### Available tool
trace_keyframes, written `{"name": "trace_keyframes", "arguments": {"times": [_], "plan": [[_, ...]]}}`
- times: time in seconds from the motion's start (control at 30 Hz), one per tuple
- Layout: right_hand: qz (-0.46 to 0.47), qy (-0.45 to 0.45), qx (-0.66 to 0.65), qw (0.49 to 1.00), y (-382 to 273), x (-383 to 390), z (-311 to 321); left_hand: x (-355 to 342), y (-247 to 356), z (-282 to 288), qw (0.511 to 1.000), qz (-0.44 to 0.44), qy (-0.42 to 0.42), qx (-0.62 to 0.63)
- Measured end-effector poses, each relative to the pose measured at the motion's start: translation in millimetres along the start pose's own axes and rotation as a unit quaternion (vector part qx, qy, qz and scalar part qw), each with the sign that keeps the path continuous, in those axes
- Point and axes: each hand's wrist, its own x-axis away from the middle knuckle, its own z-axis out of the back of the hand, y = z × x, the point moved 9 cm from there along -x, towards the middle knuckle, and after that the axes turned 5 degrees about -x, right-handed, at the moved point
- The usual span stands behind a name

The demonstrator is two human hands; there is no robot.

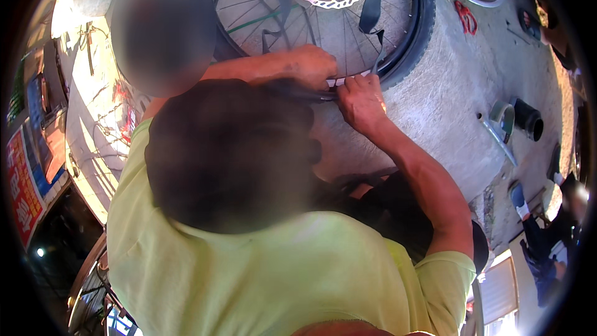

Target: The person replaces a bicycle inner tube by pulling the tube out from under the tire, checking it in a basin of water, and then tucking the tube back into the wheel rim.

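Neither of my own hands shows. A person in a yellow-green shirt crouches before me, their dark blurred head covering part of their left forearm. That person's left hand is closed at the near edge of a bicycle wheel's black tyre. Beside it, their right hand pinches the same stretch of tyre and rim. A pale strip shows between the two hands. A black band hangs looped across the spokes, near the brake disc. Whose skin shows at the bottom edge I cannot tell.
A silver-rimmed basin lies at the far right, with a red cord near it. Farther right are a black cylinder and a metal tube. Another person is at the right edge. A red sign is at left.
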Motion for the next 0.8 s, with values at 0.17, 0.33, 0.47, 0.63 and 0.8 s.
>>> {"name": "trace_keyframes", "arguments": {"times": [0.17,0.33,0.47,0.63,0.8], "plan": [[0.007,0.028,-0.024,0.999,1,-1,18,0,1,3,1.0,-0.006,-0.015,0.022],[-0.037,0.094,-0.064,0.993,3,5,68,-1,0,5,1.0,0.009,0.013,0.012],[-0.515,-0.234,-0.491,0.663,59,71,-49,-6,6,14,1.0,0.016,-0.018,0.017],[-0.56,-0.181,-0.686,0.428,19,55,-87,6,5,15,0.999,0.01,0.001,0.051],[-0.54,-0.033,-0.761,0.359,24,57,-136,-15,-10,-11,0.996,-0.017,0.063,0.055]]}}
